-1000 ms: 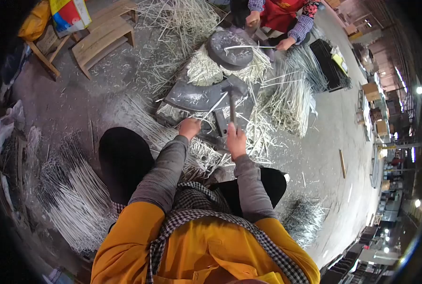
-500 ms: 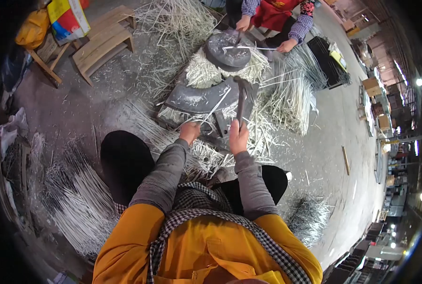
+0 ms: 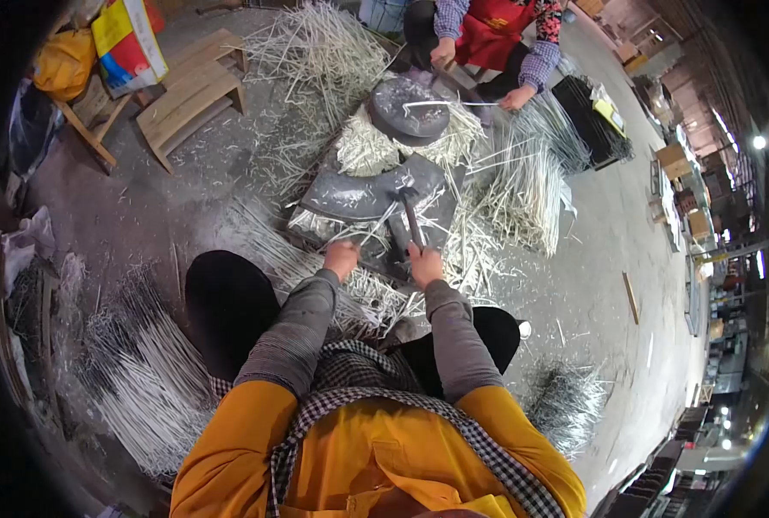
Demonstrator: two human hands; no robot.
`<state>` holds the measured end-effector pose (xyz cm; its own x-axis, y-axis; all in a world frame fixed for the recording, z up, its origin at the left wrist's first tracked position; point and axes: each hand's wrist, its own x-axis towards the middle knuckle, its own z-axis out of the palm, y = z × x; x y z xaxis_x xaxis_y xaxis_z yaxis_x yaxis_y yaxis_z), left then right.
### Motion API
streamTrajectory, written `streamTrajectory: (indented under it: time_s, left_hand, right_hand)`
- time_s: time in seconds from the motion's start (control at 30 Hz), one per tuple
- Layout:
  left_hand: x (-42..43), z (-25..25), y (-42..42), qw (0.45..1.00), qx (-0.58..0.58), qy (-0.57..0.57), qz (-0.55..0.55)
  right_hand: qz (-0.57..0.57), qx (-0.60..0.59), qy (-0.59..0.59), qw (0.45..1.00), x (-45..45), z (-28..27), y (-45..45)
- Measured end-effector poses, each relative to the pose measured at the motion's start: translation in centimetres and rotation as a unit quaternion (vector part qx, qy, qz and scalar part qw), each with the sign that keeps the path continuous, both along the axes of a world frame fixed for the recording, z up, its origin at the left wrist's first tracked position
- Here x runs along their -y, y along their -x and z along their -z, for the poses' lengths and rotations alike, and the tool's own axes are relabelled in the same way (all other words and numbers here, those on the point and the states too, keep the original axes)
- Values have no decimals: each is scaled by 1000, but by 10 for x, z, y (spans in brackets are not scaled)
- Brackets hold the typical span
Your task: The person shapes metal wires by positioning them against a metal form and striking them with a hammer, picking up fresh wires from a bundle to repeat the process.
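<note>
Gritty gray concrete floor point(image 3: 585, 298), strewn with wiry pale strands point(image 3: 523, 203), surrounds a curved, dusty dark slab point(image 3: 350, 193) at center frame. The right hand point(image 3: 425, 265) wraps around a straight-handled hammer point(image 3: 413, 219), head over the slab; the left hand point(image 3: 342, 258) pinches a thin whitish strip point(image 3: 373, 224) (slender as straw) slanting upward.

You have one left hand point(image 3: 342, 259), one right hand point(image 3: 426, 266) and one hammer point(image 3: 413, 220).
Count one pale strip point(image 3: 372, 224) at your left hand, one curved block point(image 3: 350, 193) and one round block point(image 3: 406, 112) ahead; a co-worker's two hands point(image 3: 517, 97); one rod bundle to your left point(image 3: 151, 384) and one to your right point(image 3: 566, 407); one black crate point(image 3: 585, 119); one yellow bag point(image 3: 63, 66). The loose strips lie too thickly for you to count.
</note>
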<state>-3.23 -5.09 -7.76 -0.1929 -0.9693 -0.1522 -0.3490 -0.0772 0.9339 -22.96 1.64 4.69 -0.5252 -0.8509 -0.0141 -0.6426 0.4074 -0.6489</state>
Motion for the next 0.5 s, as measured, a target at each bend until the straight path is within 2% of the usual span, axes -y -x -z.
streamTrajectory:
  time_s: [0.1, 0.13, 0.23, 0.27, 0.3, 0.37, 0.4, 0.5]
  left_hand:
    - [4, -11, -5, 998, 32, 45, 31]
    - [-5, -11, -8, 996, 50, 58, 53]
    - [-10, -8, -12, 997, 37, 3, 68]
    - [-4, -11, -13, 997, 30, -17, 71]
    - [0, -14, -13, 997, 30, -11, 69]
    - [-11, -29, -14, 995, -26, -83, 42]
    - [-12, -33, -14, 991, -54, -119, 30]
    - [-8, -37, -17, 996, -34, -72, 38]
  right_hand:
    - [-25, 145, -101, 984, 7, -5, 5]
    - [-23, 148, -107, 983, 3, -1, 3]
    - [6, 177, 106, 978, 8, -56, -18]
    - [7, 177, 111, 978, 9, -46, -13]
    - [2, 102, 54, 993, 8, -23, -5]
    - [-7, -52, -65, 997, 5, 10, 9]
    - [-9, -53, -62, 997, 7, 8, 11]
    - [17, 128, -55, 990, 11, 6, 13]
